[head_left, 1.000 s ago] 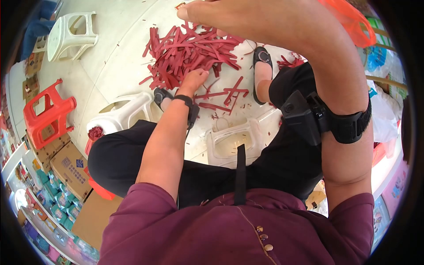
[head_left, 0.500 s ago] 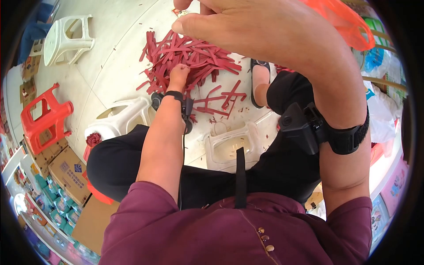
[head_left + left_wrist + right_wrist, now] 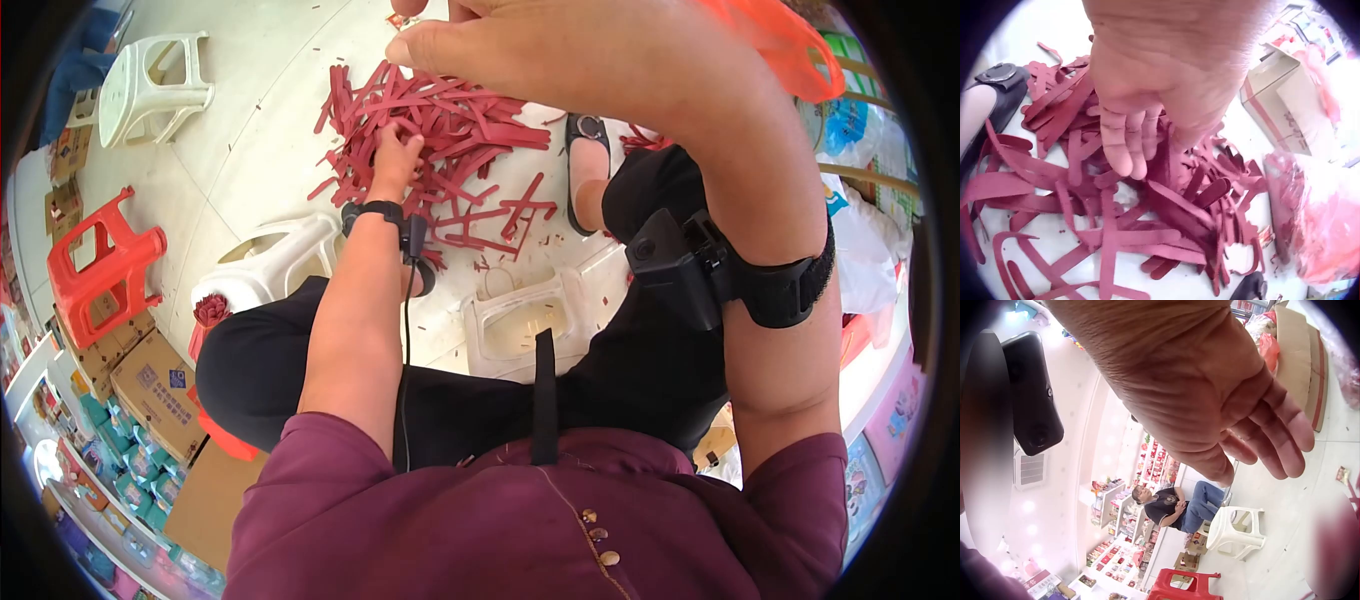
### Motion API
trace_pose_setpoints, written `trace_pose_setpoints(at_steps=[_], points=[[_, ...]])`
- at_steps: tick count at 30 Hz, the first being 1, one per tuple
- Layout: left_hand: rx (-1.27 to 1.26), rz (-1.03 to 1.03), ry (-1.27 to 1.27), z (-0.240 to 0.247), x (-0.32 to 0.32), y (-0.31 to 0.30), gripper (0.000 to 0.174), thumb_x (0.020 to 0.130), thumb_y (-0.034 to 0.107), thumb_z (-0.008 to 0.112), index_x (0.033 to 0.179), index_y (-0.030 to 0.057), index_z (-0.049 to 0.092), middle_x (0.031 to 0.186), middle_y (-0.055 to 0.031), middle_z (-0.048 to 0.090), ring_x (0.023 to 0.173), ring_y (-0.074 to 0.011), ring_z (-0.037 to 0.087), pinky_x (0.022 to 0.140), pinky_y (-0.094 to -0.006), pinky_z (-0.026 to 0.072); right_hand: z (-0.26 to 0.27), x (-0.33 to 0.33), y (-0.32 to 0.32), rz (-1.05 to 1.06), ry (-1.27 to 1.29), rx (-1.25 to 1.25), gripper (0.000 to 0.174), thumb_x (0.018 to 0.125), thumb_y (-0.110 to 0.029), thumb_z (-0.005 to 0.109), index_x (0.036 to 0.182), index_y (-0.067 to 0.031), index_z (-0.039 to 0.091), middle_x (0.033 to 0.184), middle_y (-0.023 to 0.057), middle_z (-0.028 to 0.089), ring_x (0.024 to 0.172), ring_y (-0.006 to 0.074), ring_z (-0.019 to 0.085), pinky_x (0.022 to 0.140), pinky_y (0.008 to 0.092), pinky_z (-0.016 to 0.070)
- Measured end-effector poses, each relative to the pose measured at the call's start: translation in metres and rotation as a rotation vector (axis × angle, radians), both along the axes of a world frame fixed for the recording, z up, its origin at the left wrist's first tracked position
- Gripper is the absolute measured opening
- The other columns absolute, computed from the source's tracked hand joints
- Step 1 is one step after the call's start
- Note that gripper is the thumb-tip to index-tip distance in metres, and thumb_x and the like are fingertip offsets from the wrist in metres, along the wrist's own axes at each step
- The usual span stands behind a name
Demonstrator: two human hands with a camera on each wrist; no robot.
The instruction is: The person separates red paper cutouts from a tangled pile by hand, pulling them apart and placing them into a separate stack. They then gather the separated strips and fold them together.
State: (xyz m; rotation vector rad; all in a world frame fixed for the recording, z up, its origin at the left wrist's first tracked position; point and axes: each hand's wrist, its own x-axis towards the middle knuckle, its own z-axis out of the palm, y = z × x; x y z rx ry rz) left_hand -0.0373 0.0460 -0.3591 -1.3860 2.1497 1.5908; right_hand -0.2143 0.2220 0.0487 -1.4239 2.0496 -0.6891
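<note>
Left wrist view: the left hand (image 3: 1154, 87) is recorded palm-side, its fingers loosely bent down into the pile of dark red strips (image 3: 1179, 203) spread on the pale floor (image 3: 270, 120); the thumb tip is hidden, so whether a strip is pinched cannot be told. Beside the pile, a cardboard box (image 3: 1291, 103) and a clear plastic bag (image 3: 1329, 225) with red contents are shown plainly in this view alone. Right wrist view: the right hand (image 3: 1229, 412) is held raised, fingers slightly bent and a little apart, nothing gripped; beyond it, a seated person (image 3: 1163, 503) is seen near a white stool (image 3: 1235, 528); in the head view only blue trouser legs (image 3: 80, 75) are caught at the edge. Compared with the head frame of one second earlier, the left hand has been shifted leftward and farther onto the pile, thumb and fingers now parted; the right hand is kept raised.
</note>
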Motion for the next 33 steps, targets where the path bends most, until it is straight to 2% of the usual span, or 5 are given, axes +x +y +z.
trace_pose_setpoints(at_steps=[3,6,13,24,33], points=[[-0.008,0.095,0.004,0.011,0.006,-0.012,0.038,0.094,0.031,0.063,0.118,0.0025,0.055,0.099,-0.0097,0.068,0.066,-0.0166,0.065,0.05,-0.0326,0.0525,0.001,0.0,-0.002,-0.02,-0.065,0.017,0.034,0.096,-0.025,0.054,0.099,0.0081,0.059,0.097,0.0298,0.064,0.096,0.0428,0.065,0.084,0.045,0.0502],[0.321,-0.619,-0.297,0.017,0.019,0.01,0.037,0.088,0.038,0.06,0.093,0.002,0.068,0.082,-0.0086,0.071,0.063,-0.0201,0.066,0.056,-0.0382,0.0533,-0.012,-0.012,-0.003,0.047,-0.065,-0.028,0.035,0.096,-0.026,0.054,0.101,0.0082,0.059,0.099,0.0303,0.065,0.098,0.0434,0.064,0.085,0.0458,0.05],[0.168,-1.529,-0.609,-0.055,0.1,0.082,0.046,0.086,0.032,0.059,0.12,0.0034,0.069,0.117,-0.0164,0.071,0.1,-0.0343,0.069,0.089,-0.046,0.0528,-0.009,-0.001,0.008,-0.011,0.046,-0.121,0.034,0.096,-0.025,0.053,0.101,0.0081,0.06,0.097,0.0298,0.065,0.097,0.0436,0.064,0.084,0.0462,0.0498],[-0.192,-0.827,-0.232,-0.033,0.009,-0.014,0.062,0.091,0.034,0.061,0.144,0.0033,0.048,0.129,-0.0277,0.062,0.118,-0.0407,0.061,0.1,-0.0424,0.0481,-0.013,-0.002,0.012,0.026,0.001,-0.095,0.033,0.097,-0.024,0.054,0.102,0.0081,0.06,0.094,0.0279,0.065,0.092,0.0404,0.064,0.08,0.0445,0.0498],[-0.106,-0.941,0.18,-0.056,0.013,0.12,0.024,0.092,0.023,0.051,0.102,0.0087,0.067,0.097,-0.019,0.07,0.092,-0.0404,0.067,0.079,-0.0511,0.0535,-0.012,-0.006,0.017,0.02,-0.02,-0.064,0.032,0.097,-0.023,0.054,0.103,0.0081,0.06,0.091,0.0263,0.065,0.088,0.0378,0.065,0.077,0.0432,0.0497]])
